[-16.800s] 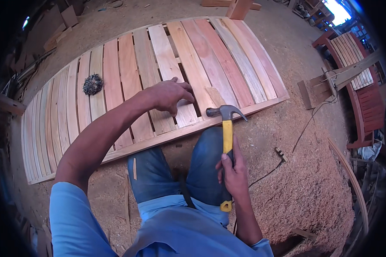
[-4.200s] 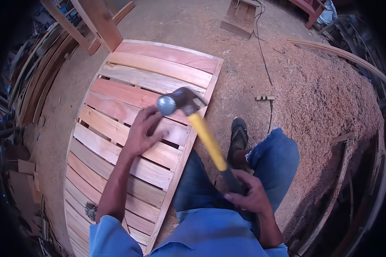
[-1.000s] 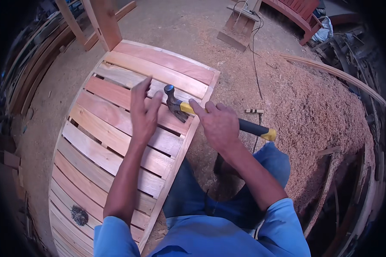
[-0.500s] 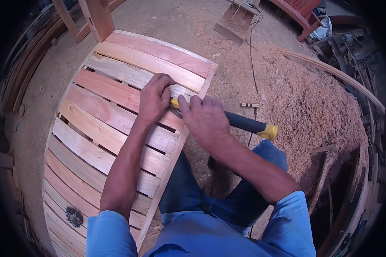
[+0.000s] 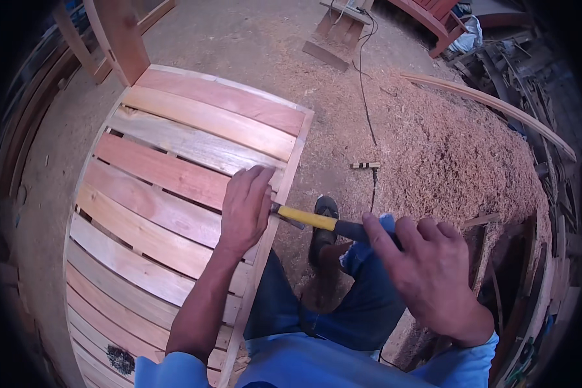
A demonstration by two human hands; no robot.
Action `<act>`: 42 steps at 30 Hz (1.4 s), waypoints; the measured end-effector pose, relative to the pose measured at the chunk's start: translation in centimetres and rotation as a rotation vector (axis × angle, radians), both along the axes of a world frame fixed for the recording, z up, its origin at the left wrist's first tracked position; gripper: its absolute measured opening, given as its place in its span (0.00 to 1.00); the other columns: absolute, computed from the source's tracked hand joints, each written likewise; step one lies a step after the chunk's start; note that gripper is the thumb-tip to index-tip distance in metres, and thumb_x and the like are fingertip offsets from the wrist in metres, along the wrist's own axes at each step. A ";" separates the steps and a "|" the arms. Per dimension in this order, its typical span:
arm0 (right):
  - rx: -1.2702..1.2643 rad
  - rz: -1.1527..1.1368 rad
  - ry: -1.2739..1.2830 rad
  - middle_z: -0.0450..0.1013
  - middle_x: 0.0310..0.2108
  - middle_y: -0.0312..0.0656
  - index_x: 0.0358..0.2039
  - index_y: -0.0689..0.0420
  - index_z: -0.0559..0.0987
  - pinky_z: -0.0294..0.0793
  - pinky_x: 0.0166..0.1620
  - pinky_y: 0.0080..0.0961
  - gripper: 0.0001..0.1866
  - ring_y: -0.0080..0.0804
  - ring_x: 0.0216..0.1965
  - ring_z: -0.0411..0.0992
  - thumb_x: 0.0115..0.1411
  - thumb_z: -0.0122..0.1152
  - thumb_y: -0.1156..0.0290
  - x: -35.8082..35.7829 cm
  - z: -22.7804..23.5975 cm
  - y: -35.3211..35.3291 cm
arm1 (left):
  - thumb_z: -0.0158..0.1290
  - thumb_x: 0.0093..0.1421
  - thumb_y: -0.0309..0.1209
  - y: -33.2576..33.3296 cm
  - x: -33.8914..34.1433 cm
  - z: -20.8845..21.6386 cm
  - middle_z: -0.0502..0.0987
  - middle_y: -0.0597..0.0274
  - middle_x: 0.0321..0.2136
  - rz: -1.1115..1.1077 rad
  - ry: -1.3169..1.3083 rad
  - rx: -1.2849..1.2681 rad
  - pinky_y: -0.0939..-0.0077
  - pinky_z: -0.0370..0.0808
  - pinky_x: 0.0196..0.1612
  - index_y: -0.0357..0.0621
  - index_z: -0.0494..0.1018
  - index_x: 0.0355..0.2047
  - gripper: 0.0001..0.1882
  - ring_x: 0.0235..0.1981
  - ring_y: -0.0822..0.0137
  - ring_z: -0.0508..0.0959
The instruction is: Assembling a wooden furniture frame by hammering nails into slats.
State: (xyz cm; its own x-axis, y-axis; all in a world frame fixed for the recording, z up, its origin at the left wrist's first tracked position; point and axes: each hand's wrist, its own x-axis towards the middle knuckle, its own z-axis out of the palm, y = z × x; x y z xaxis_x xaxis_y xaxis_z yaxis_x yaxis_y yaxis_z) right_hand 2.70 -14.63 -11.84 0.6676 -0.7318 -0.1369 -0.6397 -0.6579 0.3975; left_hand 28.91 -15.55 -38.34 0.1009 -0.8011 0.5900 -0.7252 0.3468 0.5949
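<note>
My right hand [image 5: 427,268] grips the black end of a hammer [image 5: 307,218] with a yellow and black handle. The hammer lies nearly level across the near-right rail of a slatted wooden panel [image 5: 168,169], its metal head beside my left hand. My left hand [image 5: 246,210] rests on the slats by that rail with its fingers curled together. Whatever its fingertips hold, if anything, is hidden. A dark, spiky clump [image 5: 119,359], maybe nails, sits on the panel at the lower left.
A wooden post [image 5: 118,42] rises at the panel's far-left corner. Wood shavings [image 5: 459,168] are heaped on the right, with a long curved strip [image 5: 491,103] behind them. A cord [image 5: 366,110] crosses the floor near a small wooden stand [image 5: 333,39]. My shoe [image 5: 326,208] is beside the panel.
My right hand has shifted from near the hammer's head to the handle's black end, moving right and closer. My left hand has come nearer along the rail. The view has tilted slightly.
</note>
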 end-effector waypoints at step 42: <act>0.262 0.391 -0.418 0.83 0.29 0.47 0.37 0.56 0.87 0.82 0.39 0.46 0.09 0.48 0.37 0.86 0.62 0.71 0.65 9.9 1.8 -8.1 | 0.48 0.84 0.38 0.0 1.4 -5.8 0.83 0.49 0.56 0.233 0.360 0.272 0.62 0.78 0.63 0.33 0.74 0.67 0.23 0.57 0.54 0.83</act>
